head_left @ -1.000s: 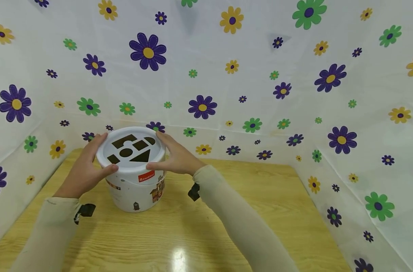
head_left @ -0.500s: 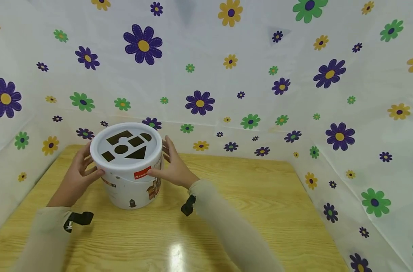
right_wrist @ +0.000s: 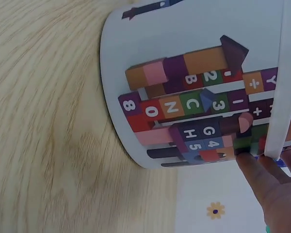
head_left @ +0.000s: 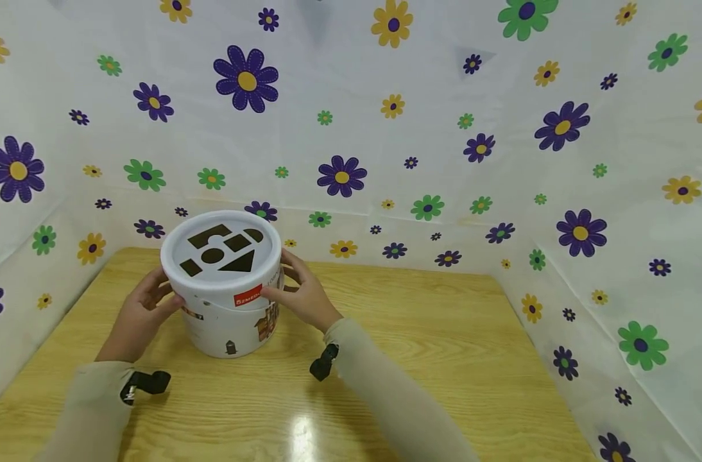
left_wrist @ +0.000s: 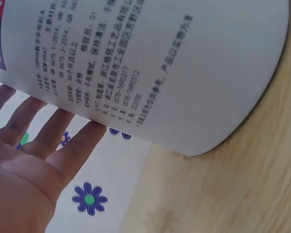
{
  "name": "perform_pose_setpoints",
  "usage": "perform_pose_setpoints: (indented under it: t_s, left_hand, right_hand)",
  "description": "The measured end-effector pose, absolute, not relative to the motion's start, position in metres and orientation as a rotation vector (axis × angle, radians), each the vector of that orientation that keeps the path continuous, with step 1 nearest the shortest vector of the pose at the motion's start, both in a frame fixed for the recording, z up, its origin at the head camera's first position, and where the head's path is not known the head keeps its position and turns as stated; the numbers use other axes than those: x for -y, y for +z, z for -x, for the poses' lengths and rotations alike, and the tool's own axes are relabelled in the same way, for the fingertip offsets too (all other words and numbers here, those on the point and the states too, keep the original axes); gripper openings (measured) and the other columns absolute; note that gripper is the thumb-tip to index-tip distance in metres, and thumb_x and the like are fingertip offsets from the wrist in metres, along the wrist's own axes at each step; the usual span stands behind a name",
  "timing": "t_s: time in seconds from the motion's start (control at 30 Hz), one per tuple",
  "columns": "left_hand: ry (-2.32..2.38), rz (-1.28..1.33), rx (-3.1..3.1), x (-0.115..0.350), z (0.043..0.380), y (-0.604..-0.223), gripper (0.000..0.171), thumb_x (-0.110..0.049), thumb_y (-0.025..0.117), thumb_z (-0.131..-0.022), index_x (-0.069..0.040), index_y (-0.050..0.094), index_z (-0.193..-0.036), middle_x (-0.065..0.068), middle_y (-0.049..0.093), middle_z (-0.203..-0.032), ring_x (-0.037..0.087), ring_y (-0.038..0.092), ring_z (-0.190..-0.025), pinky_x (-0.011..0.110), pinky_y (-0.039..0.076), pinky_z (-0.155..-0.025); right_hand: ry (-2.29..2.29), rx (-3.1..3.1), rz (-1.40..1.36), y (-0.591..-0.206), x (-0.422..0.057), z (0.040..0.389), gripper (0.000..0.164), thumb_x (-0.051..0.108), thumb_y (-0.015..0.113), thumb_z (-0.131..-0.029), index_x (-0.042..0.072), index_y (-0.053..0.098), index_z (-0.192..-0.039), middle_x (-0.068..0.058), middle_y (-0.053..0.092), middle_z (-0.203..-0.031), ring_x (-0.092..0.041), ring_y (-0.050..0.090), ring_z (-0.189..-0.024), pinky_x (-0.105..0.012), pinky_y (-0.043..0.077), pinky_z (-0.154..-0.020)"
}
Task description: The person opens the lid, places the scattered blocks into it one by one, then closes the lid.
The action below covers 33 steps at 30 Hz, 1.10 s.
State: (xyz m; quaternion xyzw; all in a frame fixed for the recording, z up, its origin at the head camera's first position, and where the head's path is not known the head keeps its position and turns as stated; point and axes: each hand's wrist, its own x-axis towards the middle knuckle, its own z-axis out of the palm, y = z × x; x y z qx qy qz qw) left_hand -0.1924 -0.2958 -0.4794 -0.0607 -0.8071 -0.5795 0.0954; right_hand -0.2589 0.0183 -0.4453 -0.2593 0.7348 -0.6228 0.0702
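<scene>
A white toy-block bucket (head_left: 230,330) stands upright on the wooden table, left of the middle. Its white lid (head_left: 212,277) has several cut-out shapes, a circle and a triangle among them. My left hand (head_left: 136,317) holds the bucket's left side just below the lid, thumb toward the front. On the opposite side my right hand (head_left: 309,300) grips it, its thumb by the red label (head_left: 248,295). In the left wrist view, fingertips (left_wrist: 98,127) touch the printed wall. The right wrist view shows fingers by the white carrying strap (right_wrist: 284,92), over printed letter blocks.
The wooden table (head_left: 420,346) extends to the right and toward the front. A white flower-patterned cloth (head_left: 362,115) encloses it at the back and both sides, close behind the bucket. A dark band with a small camera (head_left: 323,362) is on each wrist.
Both hands have slid down from the lid's top rim to the bucket's sides under the lid. The bucket stands in about the same place; the head view has shifted slightly.
</scene>
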Motion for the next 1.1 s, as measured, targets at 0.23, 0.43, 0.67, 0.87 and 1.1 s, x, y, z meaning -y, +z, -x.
perform_pose_setpoints:
  t_s: [0.23, 0.43, 0.67, 0.87, 1.1]
  left_hand:
    - [-1.831, 0.298, 2.286, 0.263, 0.197, -0.463, 0.068, -0.012, 0.066, -0.102, -0.029, 0.036, -0.161, 0.003, 0.04, -0.156, 0.007, 0.044, -0.134, 0.009, 0.051, -0.096]
    - [-1.862, 0.403, 2.275, 0.221, 0.209, -0.451, 0.069, -0.015, 0.07, -0.1, -0.026, 0.037, -0.159, 0.004, 0.041, -0.154, 0.031, 0.043, -0.141, 0.016, 0.052, -0.101]
    - [-2.025, 0.495, 2.231, 0.167, 0.219, -0.462, 0.071, -0.017, 0.077, -0.095, -0.021, 0.04, -0.156, 0.004, 0.042, -0.155, 0.032, 0.043, -0.143, 0.043, 0.049, -0.114]
    - [-2.096, 0.505, 2.224, 0.138, 0.22, -0.47, 0.072, -0.021, 0.08, -0.093, -0.022, 0.043, -0.154, 0.002, 0.043, -0.155, 0.033, 0.041, -0.144, 0.049, 0.047, -0.115]
    - [-2.082, 0.552, 2.228, 0.132, 0.223, -0.47, 0.072, -0.021, 0.08, -0.093, -0.026, 0.043, -0.154, 0.001, 0.042, -0.156, 0.033, 0.039, -0.146, 0.048, 0.047, -0.115]
  right_hand:
    - [-1.908, -2.225, 0.851, -0.431, -0.052, 0.256, 0.076, 0.023, 0.079, -0.093, 0.041, 0.041, -0.156, 0.012, 0.042, -0.158, -0.022, 0.046, -0.143, -0.041, 0.052, -0.11]
    - [-1.868, -2.283, 0.831, -0.415, -0.102, 0.254, 0.075, 0.027, 0.08, -0.093, 0.037, 0.041, -0.156, 0.009, 0.043, -0.158, -0.025, 0.043, -0.145, -0.046, 0.051, -0.112]
    - [-1.853, -2.326, 0.721, -0.424, -0.162, 0.243, 0.077, 0.029, 0.079, -0.093, 0.035, 0.039, -0.159, 0.003, 0.041, -0.16, -0.031, 0.041, -0.147, -0.05, 0.052, -0.11]
    - [-1.888, -2.322, 0.73, -0.435, -0.19, 0.239, 0.074, 0.021, 0.077, -0.095, 0.03, 0.04, -0.159, -0.001, 0.044, -0.157, -0.031, 0.041, -0.146, -0.051, 0.051, -0.11]
    - [-1.913, -2.298, 0.766, -0.442, -0.197, 0.241, 0.072, 0.017, 0.076, -0.096, 0.028, 0.041, -0.158, 0.001, 0.043, -0.158, -0.03, 0.044, -0.144, -0.045, 0.053, -0.109]
